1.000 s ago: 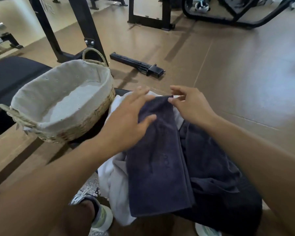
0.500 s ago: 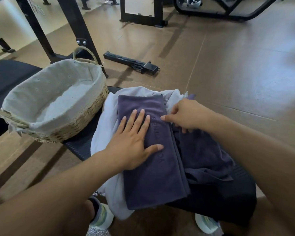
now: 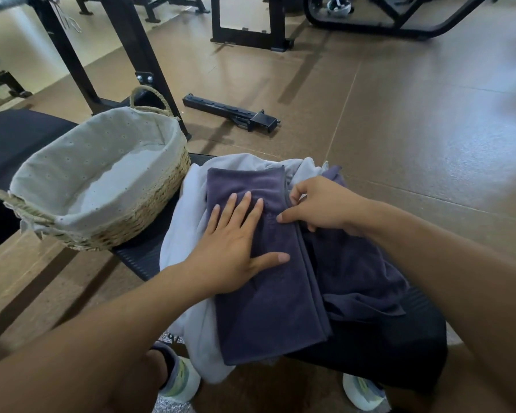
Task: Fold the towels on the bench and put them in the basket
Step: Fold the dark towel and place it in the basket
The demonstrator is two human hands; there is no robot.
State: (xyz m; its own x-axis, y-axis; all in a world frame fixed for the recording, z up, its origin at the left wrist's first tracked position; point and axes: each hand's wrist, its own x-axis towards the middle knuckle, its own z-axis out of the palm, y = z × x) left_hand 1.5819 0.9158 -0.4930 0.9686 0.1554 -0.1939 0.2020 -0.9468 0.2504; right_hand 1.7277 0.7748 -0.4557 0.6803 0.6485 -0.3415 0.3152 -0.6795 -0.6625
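Note:
A dark purple-grey towel [image 3: 268, 311] lies folded into a long strip on the black bench [image 3: 143, 254], on top of a white towel [image 3: 185, 222]. My left hand [image 3: 236, 245] presses flat on the strip, fingers spread. My right hand [image 3: 319, 204] rests at the strip's right edge, fingers curled on the fold. A second dark towel [image 3: 358, 275] lies crumpled to the right, under my right forearm. The wicker basket [image 3: 149, 210] with a pale cloth liner stands on the bench to the left and holds no towels.
A black metal bar [image 3: 230, 113] lies on the brown floor beyond the bench. Black gym frames [image 3: 131, 55] stand behind the basket and at the back. My two shoes [image 3: 182, 380] are on the floor below the towels.
The dark towel was held up by its top edge, then laid down on the pile. My left hand has flattened on it and my right hand has dropped to its right edge.

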